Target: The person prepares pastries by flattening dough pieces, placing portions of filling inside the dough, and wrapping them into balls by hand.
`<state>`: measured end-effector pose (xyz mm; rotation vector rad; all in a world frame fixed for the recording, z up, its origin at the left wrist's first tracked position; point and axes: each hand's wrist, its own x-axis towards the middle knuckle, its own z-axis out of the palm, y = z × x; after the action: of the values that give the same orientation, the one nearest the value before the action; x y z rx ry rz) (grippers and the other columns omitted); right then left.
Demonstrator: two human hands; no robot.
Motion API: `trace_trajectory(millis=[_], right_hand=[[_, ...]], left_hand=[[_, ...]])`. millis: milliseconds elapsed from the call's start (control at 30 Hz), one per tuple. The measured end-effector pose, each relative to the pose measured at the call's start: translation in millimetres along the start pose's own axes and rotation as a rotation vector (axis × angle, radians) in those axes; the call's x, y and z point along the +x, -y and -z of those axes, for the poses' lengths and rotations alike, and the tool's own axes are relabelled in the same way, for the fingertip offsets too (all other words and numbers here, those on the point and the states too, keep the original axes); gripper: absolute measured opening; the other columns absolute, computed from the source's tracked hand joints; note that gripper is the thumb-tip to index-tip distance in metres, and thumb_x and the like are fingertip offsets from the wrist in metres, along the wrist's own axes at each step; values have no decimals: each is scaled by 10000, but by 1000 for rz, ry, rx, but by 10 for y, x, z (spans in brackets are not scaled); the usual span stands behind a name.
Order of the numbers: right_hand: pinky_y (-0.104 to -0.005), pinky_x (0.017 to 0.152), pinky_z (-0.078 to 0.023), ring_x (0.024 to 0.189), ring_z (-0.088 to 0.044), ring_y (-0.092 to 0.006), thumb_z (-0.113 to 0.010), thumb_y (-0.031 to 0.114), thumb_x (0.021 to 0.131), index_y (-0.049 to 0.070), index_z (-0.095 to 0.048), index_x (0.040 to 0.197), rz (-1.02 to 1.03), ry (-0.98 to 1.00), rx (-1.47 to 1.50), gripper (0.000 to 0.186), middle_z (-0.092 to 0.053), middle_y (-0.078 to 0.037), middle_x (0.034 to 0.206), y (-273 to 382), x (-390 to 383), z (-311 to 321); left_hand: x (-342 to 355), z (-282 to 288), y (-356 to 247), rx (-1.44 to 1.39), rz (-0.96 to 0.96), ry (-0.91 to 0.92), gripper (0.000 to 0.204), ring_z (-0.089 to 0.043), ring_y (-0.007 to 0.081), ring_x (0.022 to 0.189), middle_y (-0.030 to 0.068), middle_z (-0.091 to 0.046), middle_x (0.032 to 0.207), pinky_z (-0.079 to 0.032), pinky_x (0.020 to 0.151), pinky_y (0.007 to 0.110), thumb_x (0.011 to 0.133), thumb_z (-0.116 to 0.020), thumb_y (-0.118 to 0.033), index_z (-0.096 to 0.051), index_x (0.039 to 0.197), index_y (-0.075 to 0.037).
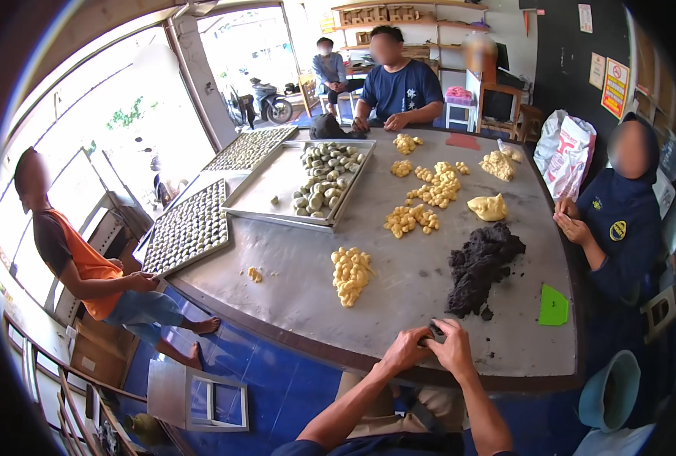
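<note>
At the near edge of the table, my left hand [406, 349] and my right hand [453, 346] meet with curled fingers. A small piece of dark paste [435, 330] shows between them, mostly covered by the fingers. Just beyond my hands lies a large crumbly mound of the same dark paste [481, 266]. To its left sits a pile of yellow dough balls [351, 275]. A smooth lump of yellow dough [488, 207] rests behind the mound. A flat green scraper [554, 305] lies to the right.
More dough balls [433, 186] lie in clusters farther back. A large metal tray [258, 182] holds greenish rounds; a filled tray [190, 228] is beside a person in orange [87, 258]. Other people work at the far side and right. A blue bucket [611, 391] stands right.
</note>
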<state>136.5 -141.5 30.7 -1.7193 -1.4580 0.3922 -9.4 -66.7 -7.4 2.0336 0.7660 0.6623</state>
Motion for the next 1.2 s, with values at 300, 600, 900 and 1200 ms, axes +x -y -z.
trace_trajectory(millis=[300, 600, 900, 1200], right_hand=[[-459, 1030, -489, 1178, -615, -419, -688, -40, 847, -19, -724, 1189, -160, -264, -441, 345, -646, -260, 1295, -940, -100, 387], [-441, 988, -497, 1122, -634, -419, -635, -92, 824, -50, -713, 1187, -117, -248, -416, 374, -672, -274, 1230, -1016, 11, 405], [-449, 921, -534, 1028, -692, -420, -684, -81, 803, -68, -723, 1142, -117, -144, -255, 341, -719, -261, 1124, -978, 4, 776], [-455, 1008, -466, 1127, -604, -420, -612, -86, 817, -75, -683, 1211, -91, -296, -365, 401, -671, -250, 1225, -812, -530, 298]], left_hand=[[-1, 43, -35, -228, 203, -71, 369, -607, 177, 787, 128, -686, 858, -496, 750, 374, 1049, -578, -319, -709, 912, -2], [-15, -47, 109, -142, -232, -424, 380, -518, 187, 925, 92, -531, 979, -462, 837, 357, 1119, -393, -365, -588, 1141, -40], [0, -28, 230, -694, 118, -154, 409, -508, 141, 876, 19, -566, 972, -467, 811, 312, 1114, -414, -404, -608, 1193, -53], [-22, -31, 283, -324, 39, -153, 320, -508, 203, 865, 61, -533, 937, -464, 815, 330, 1105, -445, -341, -587, 1139, -56]])
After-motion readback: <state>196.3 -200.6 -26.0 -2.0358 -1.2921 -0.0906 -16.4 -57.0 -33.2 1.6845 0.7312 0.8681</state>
